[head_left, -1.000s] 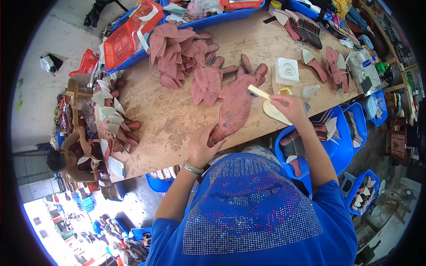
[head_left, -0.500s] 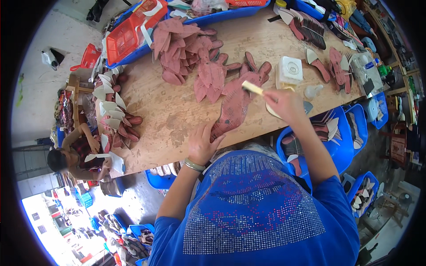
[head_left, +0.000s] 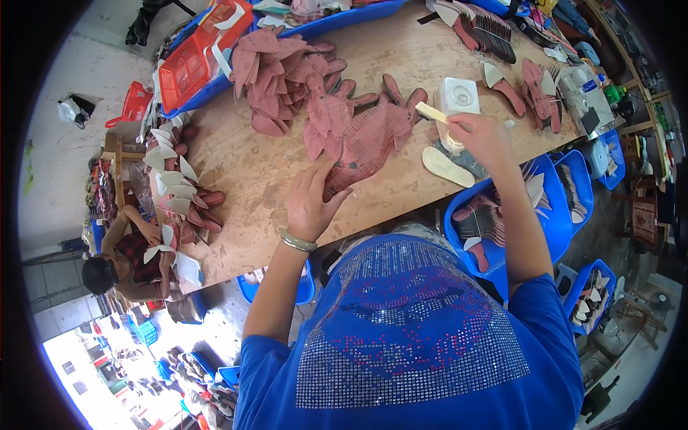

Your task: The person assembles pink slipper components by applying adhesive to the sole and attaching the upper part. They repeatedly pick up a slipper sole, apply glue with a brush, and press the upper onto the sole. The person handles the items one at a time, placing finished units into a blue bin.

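My right hand (head_left: 486, 140) is closed around a pale, flat-handled brush (head_left: 431, 112). The brush's left end hangs beside the reddish sole pieces, and its other end is hidden by my fingers. My left hand (head_left: 308, 203) rests at the near end of an overlapping row of reddish, dark-marked sole pieces (head_left: 370, 136), thumb and fingers apart. Just below my right hand lies a cream insole (head_left: 446, 168) near the table edge. Behind the brush stands a white square tub (head_left: 459, 95) with a round mark on top.
Piles of reddish pieces (head_left: 269, 82) cover the table's far middle. White-tipped pieces (head_left: 172, 168) line its left end, where another person (head_left: 136, 251) works. Blue bins (head_left: 548, 215) of soles stand by the near right edge. A red basket (head_left: 184, 69) is far left.
My right hand has lifted the brush off the reddish pieces and moved it right, toward the white tub. The cream insole shows more fully. My left hand has shifted slightly left and away from me.
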Available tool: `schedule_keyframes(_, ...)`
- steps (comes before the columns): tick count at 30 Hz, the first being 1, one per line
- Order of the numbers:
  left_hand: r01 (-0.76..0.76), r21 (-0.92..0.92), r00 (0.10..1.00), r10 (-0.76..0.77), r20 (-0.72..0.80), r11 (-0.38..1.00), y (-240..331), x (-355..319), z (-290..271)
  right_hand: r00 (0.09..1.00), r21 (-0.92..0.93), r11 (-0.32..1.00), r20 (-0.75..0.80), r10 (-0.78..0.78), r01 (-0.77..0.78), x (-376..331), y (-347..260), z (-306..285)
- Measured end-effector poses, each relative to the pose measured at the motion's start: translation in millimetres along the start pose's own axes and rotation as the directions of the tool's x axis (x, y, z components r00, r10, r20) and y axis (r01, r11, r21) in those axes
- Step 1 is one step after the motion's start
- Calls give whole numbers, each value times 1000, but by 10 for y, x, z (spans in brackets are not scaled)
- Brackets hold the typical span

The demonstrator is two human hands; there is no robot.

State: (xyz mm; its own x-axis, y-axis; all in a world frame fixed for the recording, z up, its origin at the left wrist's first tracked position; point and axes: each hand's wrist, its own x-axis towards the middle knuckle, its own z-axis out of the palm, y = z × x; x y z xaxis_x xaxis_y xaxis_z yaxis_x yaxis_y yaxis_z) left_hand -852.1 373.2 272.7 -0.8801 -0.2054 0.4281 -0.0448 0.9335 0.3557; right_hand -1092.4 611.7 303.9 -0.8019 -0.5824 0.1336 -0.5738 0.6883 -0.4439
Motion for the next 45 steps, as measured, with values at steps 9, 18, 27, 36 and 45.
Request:
schedule_keyframes(9,-30,-2,998,30,51,1000,45,20,27,969,378,893,-79,-233,245,-151,-513,-221)
schedule_keyframes(18,16,-13,999,-15,52,1000,56,-91,-32,983,49,984,61,-175,172,38,-330,-136)
schedule_keyframes(27,247,-262,965,-260,-17,933,-54,-354,103,990,469,883,129,-65,-3,73,-389,-54)
schedule_keyframes(36,474,-333,861,-509,-19,815,-168,-397,27,908,497,812,102,-406,307,-219,-729,373)
schedule_keyframes(45,442,-195,876,-468,-115,876,-282,-514,-39,901,596,764,149,-407,247,-183,-993,613)
